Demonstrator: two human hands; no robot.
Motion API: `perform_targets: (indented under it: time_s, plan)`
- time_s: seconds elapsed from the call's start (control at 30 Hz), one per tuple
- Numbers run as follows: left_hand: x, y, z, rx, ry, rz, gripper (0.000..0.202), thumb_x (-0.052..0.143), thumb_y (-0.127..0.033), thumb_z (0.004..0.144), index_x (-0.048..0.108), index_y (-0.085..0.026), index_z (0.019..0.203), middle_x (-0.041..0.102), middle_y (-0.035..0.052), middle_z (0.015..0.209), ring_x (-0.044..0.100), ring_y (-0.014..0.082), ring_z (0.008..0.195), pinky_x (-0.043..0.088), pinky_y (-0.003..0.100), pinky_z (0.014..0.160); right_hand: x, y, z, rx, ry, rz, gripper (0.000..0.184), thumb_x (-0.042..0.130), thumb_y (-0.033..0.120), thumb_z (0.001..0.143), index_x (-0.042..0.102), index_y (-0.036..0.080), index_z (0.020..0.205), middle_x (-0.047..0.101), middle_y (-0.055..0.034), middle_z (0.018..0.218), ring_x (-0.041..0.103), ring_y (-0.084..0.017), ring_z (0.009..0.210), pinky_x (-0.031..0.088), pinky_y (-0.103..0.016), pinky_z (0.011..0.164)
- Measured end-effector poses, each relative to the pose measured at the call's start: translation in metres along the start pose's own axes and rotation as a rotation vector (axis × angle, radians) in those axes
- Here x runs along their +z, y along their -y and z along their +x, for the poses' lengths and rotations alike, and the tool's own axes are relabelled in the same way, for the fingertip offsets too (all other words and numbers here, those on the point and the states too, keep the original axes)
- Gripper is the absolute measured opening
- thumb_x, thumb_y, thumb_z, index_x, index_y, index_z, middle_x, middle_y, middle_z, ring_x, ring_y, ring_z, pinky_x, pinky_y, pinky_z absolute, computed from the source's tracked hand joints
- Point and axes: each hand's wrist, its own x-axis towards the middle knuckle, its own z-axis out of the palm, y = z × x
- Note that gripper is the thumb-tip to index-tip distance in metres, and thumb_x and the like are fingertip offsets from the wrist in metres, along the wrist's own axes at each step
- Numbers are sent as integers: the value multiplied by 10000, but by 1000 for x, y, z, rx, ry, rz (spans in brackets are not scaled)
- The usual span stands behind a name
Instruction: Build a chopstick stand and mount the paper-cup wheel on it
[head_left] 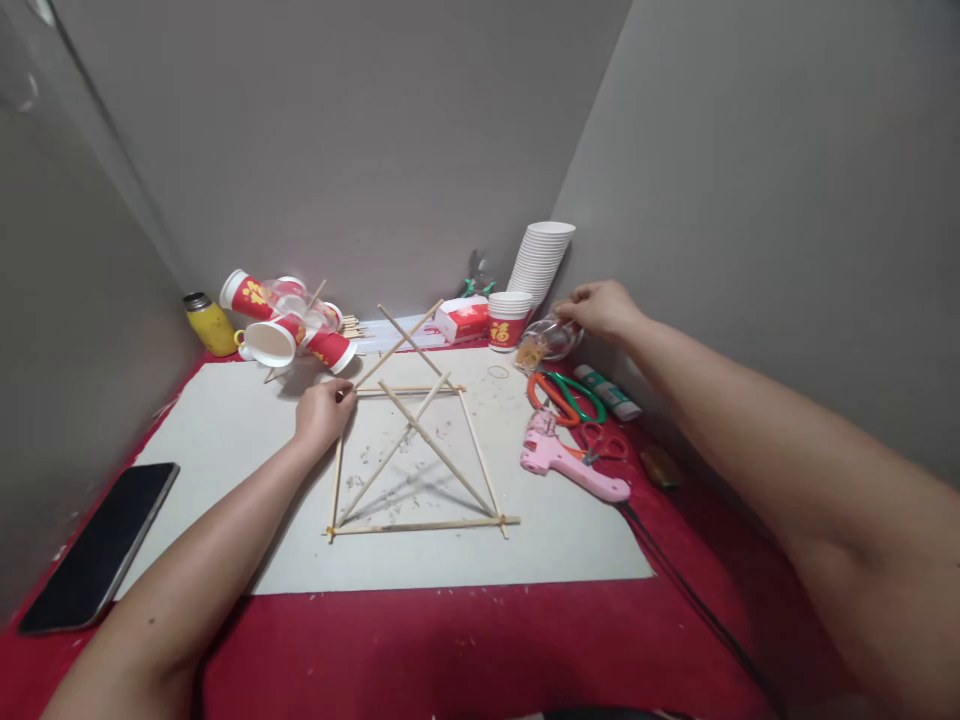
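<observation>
I register a black phone (101, 550) near the left edge of the red tabletop (360, 650), overlapping the white sheet (225, 430). I locate a yellow bottle (211, 328) at the far left corner and a tall cup stack (541, 262) toward the far right corner. A pink glue gun (574, 470) lies across the sheet's right edge.

The left hand (324, 414) is curled palm-down; the right hand (602, 306), also curled, extends farther forward.

A person's bare left hand (321, 418) and right hand (604, 306) join tapering forearms (225, 530), uncovered past the elbow (836, 552), with a small round spot (152, 621) marking the left one.
</observation>
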Motion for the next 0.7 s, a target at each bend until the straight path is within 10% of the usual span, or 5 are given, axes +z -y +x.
perform_targets:
  time_s: [0.37, 0.7]
  plan:
    - [1, 3, 4, -2, -5, -23, 362, 584, -332, 881, 798, -206, 1145, 803, 89, 1065, 734, 275, 1011, 513, 308, 824, -13, 0, 17, -60, -89, -401, 263, 674, 178, 902, 719, 106, 1151, 703, -233, 1259, 655, -274, 1096, 462, -327, 867]
    - [1, 4, 6, -12, -20, -37, 357, 609, -365, 879, 807, -198, 1125, 805, 100, 1007, 739, 292, 956, 515, 324, 810, -11, 2, 14, -108, -55, -607, 226, 588, 129, 943, 733, 85, 1109, 708, -274, 1207, 680, -326, 1130, 486, -361, 896]
